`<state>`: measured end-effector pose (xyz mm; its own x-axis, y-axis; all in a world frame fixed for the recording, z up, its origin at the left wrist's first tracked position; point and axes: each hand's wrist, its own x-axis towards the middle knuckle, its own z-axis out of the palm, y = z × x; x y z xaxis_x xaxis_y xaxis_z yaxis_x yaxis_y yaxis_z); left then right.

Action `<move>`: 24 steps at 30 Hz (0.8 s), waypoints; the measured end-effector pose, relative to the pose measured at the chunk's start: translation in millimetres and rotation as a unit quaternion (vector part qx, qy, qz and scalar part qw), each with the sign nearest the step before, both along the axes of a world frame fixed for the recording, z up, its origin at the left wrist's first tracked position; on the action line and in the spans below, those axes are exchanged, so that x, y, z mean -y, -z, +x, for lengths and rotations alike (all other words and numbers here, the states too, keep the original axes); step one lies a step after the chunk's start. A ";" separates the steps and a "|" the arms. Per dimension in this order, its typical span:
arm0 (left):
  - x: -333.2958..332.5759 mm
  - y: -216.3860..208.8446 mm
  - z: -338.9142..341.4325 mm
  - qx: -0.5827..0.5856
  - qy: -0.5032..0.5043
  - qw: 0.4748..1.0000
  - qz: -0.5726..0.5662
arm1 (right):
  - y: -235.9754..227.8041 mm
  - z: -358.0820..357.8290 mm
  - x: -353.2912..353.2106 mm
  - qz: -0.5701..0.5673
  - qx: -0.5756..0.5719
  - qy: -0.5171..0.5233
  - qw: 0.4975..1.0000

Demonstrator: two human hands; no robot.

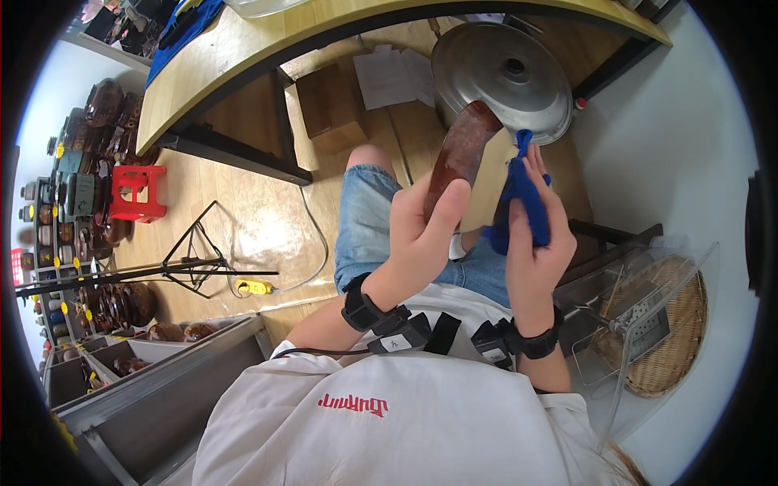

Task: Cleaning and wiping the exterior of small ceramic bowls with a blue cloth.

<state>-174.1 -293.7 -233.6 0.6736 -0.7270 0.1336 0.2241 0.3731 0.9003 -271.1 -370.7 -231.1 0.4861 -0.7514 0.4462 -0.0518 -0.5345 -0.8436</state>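
My left hand [425, 231] grips the near end of a glossy reddish-brown curved piece [463, 154], thumb laid over its outer side. The piece is tilted up in front of my knees, and its broad face is pale tan and flat-looking; its exact kind I cannot make out. On the right of it, my right hand [541, 235] is closed round a bunched blue cloth [527, 198]. The cloth lies against or very close to the pale face. Part of the cloth sticks up past my fingertips.
Ahead stands a wooden table [243, 69] with black legs. Beneath it are a cardboard box [328, 105], white paper [389, 77] and a large metal lid [502, 77]. Leftward are a red stool [138, 193], a black stand [194, 263] and shelved brown jars. A woven basket [656, 332] is at right.
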 end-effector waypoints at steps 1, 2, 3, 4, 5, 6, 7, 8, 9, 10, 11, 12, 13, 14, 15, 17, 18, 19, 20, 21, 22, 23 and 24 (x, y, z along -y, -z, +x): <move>-1.5 3.7 0.6 0.026 -0.002 1.000 0.013 | 0.2 -0.2 -3.1 0.014 0.004 -0.004 1.000; -2.6 5.7 1.0 0.051 -0.005 0.998 0.027 | 1.5 -0.8 -4.7 0.014 0.004 -0.004 1.000; -3.4 5.9 0.9 0.051 -0.005 0.998 0.027 | 3.2 -1.3 -5.9 0.011 0.009 -0.011 1.000; -4.2 6.0 0.6 0.074 -0.012 0.997 0.021 | 4.0 -1.8 -6.8 0.009 0.014 -0.018 1.000; -4.6 6.1 0.3 0.097 -0.020 0.995 0.016 | 2.5 -2.6 -7.1 0.008 0.013 -0.018 1.000; -4.2 5.0 -0.1 0.096 -0.020 0.995 0.016 | -0.2 -3.6 -6.9 -0.016 0.006 -0.031 0.999; -3.2 2.6 -0.6 0.049 -0.020 0.999 0.012 | -1.7 -4.6 -6.9 -0.041 0.000 -0.043 0.998; -2.6 0.3 -1.3 0.002 -0.020 1.000 0.008 | -1.7 -6.4 -7.4 -0.042 -0.001 -0.043 0.998; -2.2 -1.3 -1.4 0.002 -0.020 1.000 0.007 | -1.4 -8.9 -7.6 -0.074 -0.012 -0.057 0.996; -1.7 -2.8 -1.2 -0.035 -0.009 0.999 -0.003 | -0.9 -11.0 -6.8 -0.106 -0.023 -0.072 0.992; -1.4 -4.8 -0.5 -0.071 0.001 0.997 -0.012 | 1.3 -12.1 -4.0 -0.140 -0.008 -0.081 0.987; -0.8 -8.7 0.9 -0.071 0.001 0.997 -0.013 | -1.7 -15.6 -1.2 -0.141 -0.008 -0.081 0.987; 0.0 -13.6 3.4 -0.132 0.017 0.991 -0.012 | -7.6 -20.5 1.9 -0.156 -0.027 -0.151 0.976; 0.3 -16.3 6.4 -0.193 0.032 0.981 -0.012 | -10.9 -24.9 5.3 -0.171 -0.046 -0.220 0.959; -0.4 -8.5 11.3 -0.188 0.058 0.980 -0.027 | -10.5 -26.3 12.2 -0.189 -0.049 -0.239 0.951; 0.5 -9.5 14.6 -0.212 0.082 0.974 -0.007 | -14.8 -30.4 25.1 -0.159 -0.026 -0.240 0.957; 1.0 -10.0 15.4 -0.237 0.107 0.966 0.014 | -16.3 -32.5 29.6 -0.129 -0.003 -0.240 0.962; 1.3 -12.2 15.8 -0.237 0.108 0.965 0.013 | -14.5 -33.7 31.6 -0.110 0.034 -0.189 0.975; 1.6 -16.0 16.2 -0.271 0.129 0.954 0.009 | -13.8 -36.3 34.2 -0.109 0.047 -0.148 0.982; 2.0 -18.1 16.4 -0.305 0.150 0.941 0.005 | -14.9 -36.5 36.1 -0.122 0.050 -0.148 0.980; 2.8 -17.1 16.5 -0.304 0.150 0.941 0.005 | -18.8 -35.6 38.5 -0.135 0.052 -0.149 0.978; 3.7 -15.0 16.5 -0.307 0.154 0.939 0.007 | -26.9 -33.9 39.3 -0.181 0.006 -0.177 0.967; 4.2 -13.8 16.7 -0.309 0.157 0.938 0.009 | -36.4 -30.7 38.5 -0.226 -0.041 -0.204 0.952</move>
